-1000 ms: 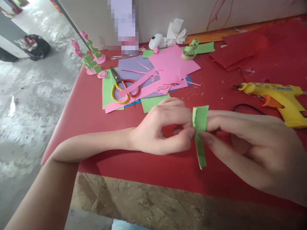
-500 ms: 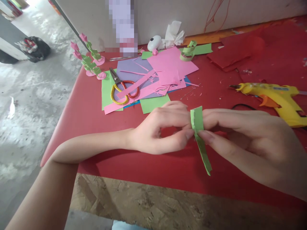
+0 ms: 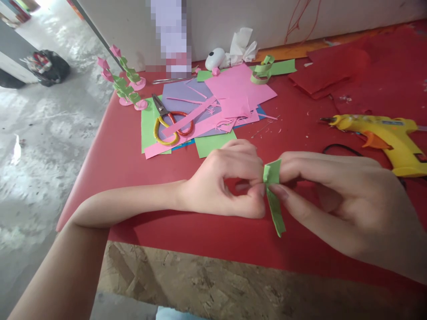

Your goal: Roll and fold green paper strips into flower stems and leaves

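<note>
Both hands pinch one green paper strip above the red table.

Head view: the left hand (image 3: 223, 180) comes in from the left, forearm laid across the red table (image 3: 133, 164), fingers curled, thumb and forefinger closed on the green paper strip (image 3: 273, 195). The right hand (image 3: 336, 200) reaches in from the right, forefinger stretched over the strip's folded top, thumb pressing beneath. The strip's free end hangs down. A yellow glue gun (image 3: 383, 135) lies beyond the right hand; scissors (image 3: 170, 122) rest on coloured paper sheets (image 3: 233, 93) farther back.

Left hand (image 3: 220, 182) and right hand (image 3: 336, 195) pinch a green paper strip (image 3: 273, 195)
</note>
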Action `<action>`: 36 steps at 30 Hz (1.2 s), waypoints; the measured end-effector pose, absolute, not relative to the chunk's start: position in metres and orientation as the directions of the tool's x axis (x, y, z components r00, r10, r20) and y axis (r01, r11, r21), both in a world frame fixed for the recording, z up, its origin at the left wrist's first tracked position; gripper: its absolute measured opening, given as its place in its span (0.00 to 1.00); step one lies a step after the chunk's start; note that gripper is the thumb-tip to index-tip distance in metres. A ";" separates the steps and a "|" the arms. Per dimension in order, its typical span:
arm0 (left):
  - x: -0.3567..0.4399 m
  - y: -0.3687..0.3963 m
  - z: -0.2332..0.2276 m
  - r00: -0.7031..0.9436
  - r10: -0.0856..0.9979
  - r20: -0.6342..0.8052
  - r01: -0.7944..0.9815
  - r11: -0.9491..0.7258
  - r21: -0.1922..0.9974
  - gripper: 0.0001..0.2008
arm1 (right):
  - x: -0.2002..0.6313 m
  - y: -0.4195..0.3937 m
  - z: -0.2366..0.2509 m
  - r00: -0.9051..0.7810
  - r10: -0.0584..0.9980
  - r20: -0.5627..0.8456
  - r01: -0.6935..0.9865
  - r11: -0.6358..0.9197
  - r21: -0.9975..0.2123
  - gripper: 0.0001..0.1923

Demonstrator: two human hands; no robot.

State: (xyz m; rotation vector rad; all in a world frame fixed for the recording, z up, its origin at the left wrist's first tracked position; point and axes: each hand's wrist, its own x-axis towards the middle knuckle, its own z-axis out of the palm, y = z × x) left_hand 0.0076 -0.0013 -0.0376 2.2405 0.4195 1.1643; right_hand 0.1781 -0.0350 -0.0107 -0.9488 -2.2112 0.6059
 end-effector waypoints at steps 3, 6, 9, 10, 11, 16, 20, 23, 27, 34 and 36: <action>0.009 -0.004 -0.040 0.530 0.543 0.651 0.071 -0.794 0.604 0.13 | 0.177 -0.037 -0.017 -0.539 0.701 0.468 0.547 0.713 -0.438 0.09; 0.009 -0.005 -0.041 0.505 0.551 0.664 0.133 -0.810 0.571 0.13 | 0.175 -0.041 -0.025 -0.534 0.624 0.570 0.642 0.738 -0.206 0.10; 0.009 -0.005 -0.040 0.499 0.556 0.665 0.189 -0.819 0.542 0.13 | 0.174 -0.043 -0.029 -0.524 0.577 0.626 0.688 0.720 -0.088 0.10; 0.009 -0.005 -0.040 0.502 0.556 0.662 0.199 -0.820 0.537 0.13 | 0.174 -0.044 -0.029 -0.515 0.598 0.614 0.698 0.709 -0.105 0.10; 0.009 -0.005 -0.039 0.508 0.556 0.658 0.205 -0.820 0.535 0.13 | 0.174 -0.043 -0.028 -0.513 0.636 0.577 0.701 0.698 -0.146 0.09; 0.008 -0.004 -0.038 0.549 0.533 0.644 0.153 -0.821 0.550 0.13 | 0.176 -0.040 -0.019 -0.496 0.725 0.478 0.584 0.686 -0.434 0.07; 0.006 -0.003 -0.037 0.595 0.502 0.628 0.100 -0.821 0.562 0.13 | 0.177 -0.036 -0.018 -0.473 0.742 0.476 0.484 0.670 -0.563 0.07; 0.004 -0.001 -0.035 0.605 0.488 0.629 0.090 -0.827 0.555 0.13 | 0.178 -0.034 -0.018 -0.483 0.743 0.463 0.424 0.662 -0.618 0.07; 0.003 0.000 -0.034 0.609 0.467 0.641 0.073 -0.838 0.541 0.13 | 0.180 -0.033 -0.017 -0.495 0.745 0.447 0.399 0.652 -0.645 0.07; 0.004 0.001 -0.035 0.620 0.470 0.628 0.033 -0.815 0.578 0.13 | 0.180 -0.035 -0.013 -0.489 0.776 0.398 0.418 0.610 -0.674 0.08; 0.004 0.001 -0.036 0.607 0.494 0.622 0.016 -0.791 0.612 0.13 | 0.179 -0.037 -0.011 -0.469 0.811 0.349 0.467 0.564 -0.681 0.09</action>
